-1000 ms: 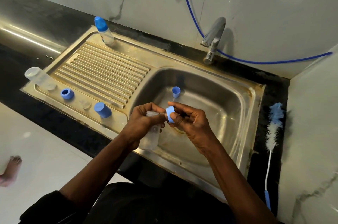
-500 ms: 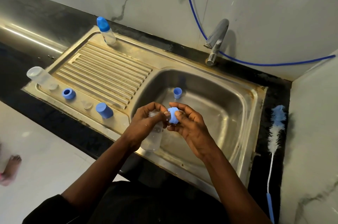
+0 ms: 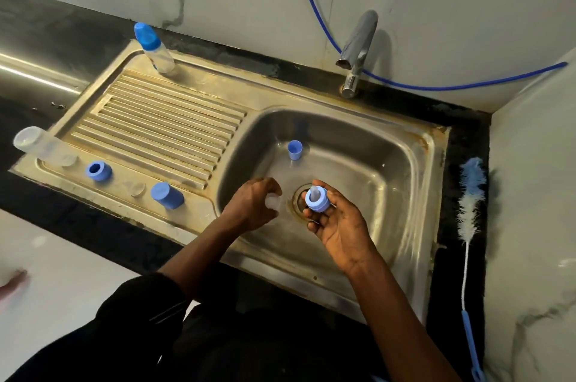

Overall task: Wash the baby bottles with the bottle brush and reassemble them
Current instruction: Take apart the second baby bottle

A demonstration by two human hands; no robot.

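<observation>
2 hands: both are over the bowl of the shiny steel sink (image 3: 436,169), apart from each other.
Left hand (image 3: 249,207): fingers curled round a small clear plastic bottle (image 3: 271,202), mostly hidden by the hand.
Right hand (image 3: 338,229): palm up, fingertips pinch a blue screw ring with a clear teat (image 3: 316,199) above the drain.
Bowl: 1 small blue cap (image 3: 294,150) stands near the back.
Drain board: 1 closed bottle with a blue lid (image 3: 154,48) stands at the back. 1 open clear bottle (image 3: 40,146) lies at the left edge. Near it are a loose blue ring (image 3: 99,171), a loose clear teat (image 3: 137,188) and a big blue cap (image 3: 166,194).
Brush: the blue and white bottle brush (image 3: 469,216) lies right of the sink.
</observation>
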